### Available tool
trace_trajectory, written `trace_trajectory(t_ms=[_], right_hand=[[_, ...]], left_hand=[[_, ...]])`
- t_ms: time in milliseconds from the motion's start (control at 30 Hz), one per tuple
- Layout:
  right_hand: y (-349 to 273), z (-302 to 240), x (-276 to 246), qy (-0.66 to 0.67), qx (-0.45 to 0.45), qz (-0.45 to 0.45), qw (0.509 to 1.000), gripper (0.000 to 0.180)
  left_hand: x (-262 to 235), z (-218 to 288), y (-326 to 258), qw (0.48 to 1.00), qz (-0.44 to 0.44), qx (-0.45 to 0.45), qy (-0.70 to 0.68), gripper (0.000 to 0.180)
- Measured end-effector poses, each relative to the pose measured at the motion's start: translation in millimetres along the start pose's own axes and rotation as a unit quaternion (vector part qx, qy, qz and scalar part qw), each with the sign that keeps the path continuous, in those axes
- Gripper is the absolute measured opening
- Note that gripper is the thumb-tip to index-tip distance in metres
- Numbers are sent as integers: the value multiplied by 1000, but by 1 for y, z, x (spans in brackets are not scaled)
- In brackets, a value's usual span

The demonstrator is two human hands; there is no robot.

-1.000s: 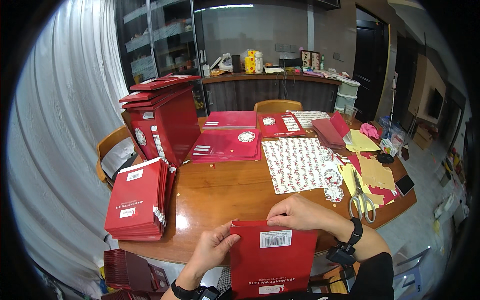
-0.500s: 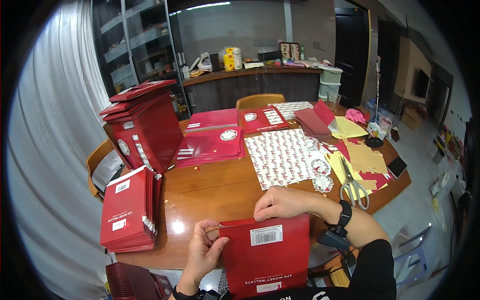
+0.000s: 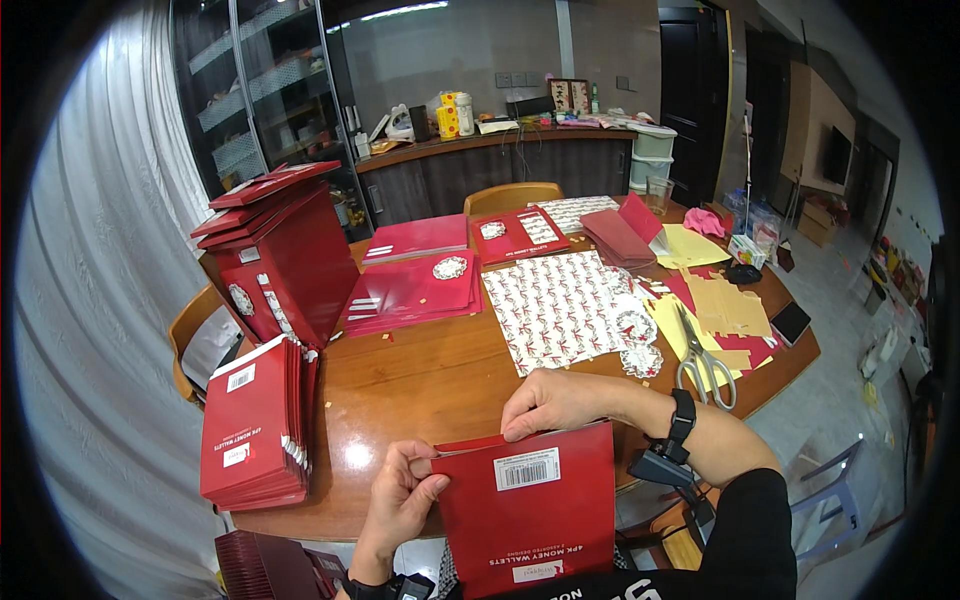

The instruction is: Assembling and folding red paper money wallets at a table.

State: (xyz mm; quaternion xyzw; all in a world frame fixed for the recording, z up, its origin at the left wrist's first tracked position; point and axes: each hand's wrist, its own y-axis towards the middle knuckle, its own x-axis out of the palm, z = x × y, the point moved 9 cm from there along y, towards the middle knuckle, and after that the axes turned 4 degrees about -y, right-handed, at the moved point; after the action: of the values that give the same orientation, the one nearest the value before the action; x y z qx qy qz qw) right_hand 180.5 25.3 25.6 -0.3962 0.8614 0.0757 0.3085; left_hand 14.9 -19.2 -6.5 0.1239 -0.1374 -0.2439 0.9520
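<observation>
A flat red cardboard sleeve [image 3: 530, 510] with a white barcode label stands upright at the table's front edge, close to my body. My left hand [image 3: 405, 495] pinches its upper left corner, thumb on the printed face and fingers behind. At the top edge my right hand [image 3: 550, 404] grips the rim near the middle, its fingers curled down over it. The top edge gapes slightly between the two hands. Whether anything lies inside the sleeve is hidden.
Left on the table are a stack of similar red sleeves [image 3: 250, 430] and a tall red box [image 3: 290, 260]. Flat red sheets [image 3: 415, 290], white patterned sheets [image 3: 550, 310], scissors [image 3: 706, 370], yellow paper scraps [image 3: 725, 305] and a phone [image 3: 791, 323] lie beyond and to the right.
Both hands keep their hold on the red sleeve, which has shifted slightly to the left and up in view. The whole scene has moved a little with the head.
</observation>
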Motion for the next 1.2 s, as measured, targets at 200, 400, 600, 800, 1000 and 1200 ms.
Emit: trace_trajectory(t_ms=[200,400,600,800,1000,1200], right_hand=[[0,2,2,36,6,-11,999,21],[-2,6,4,67,21,-22,997,20],[-7,-10,2,-29,14,19,999,18],[-10,-33,-1,-98,-126,80,984,18],[-9,-38,1,-108,-130,78,983,14],[-7,-36,3,-90,-97,76,988,14]], left_hand=[[1,2,0,999,-21,-7,-40,28],[3,3,0,999,-23,-8,-35,28],[3,6,-1,998,39,-28,-29,29],[0,1,-2,999,33,-28,3,29],[0,6,-4,999,29,-5,25,29],[0,3,-4,999,27,-8,38,28]])
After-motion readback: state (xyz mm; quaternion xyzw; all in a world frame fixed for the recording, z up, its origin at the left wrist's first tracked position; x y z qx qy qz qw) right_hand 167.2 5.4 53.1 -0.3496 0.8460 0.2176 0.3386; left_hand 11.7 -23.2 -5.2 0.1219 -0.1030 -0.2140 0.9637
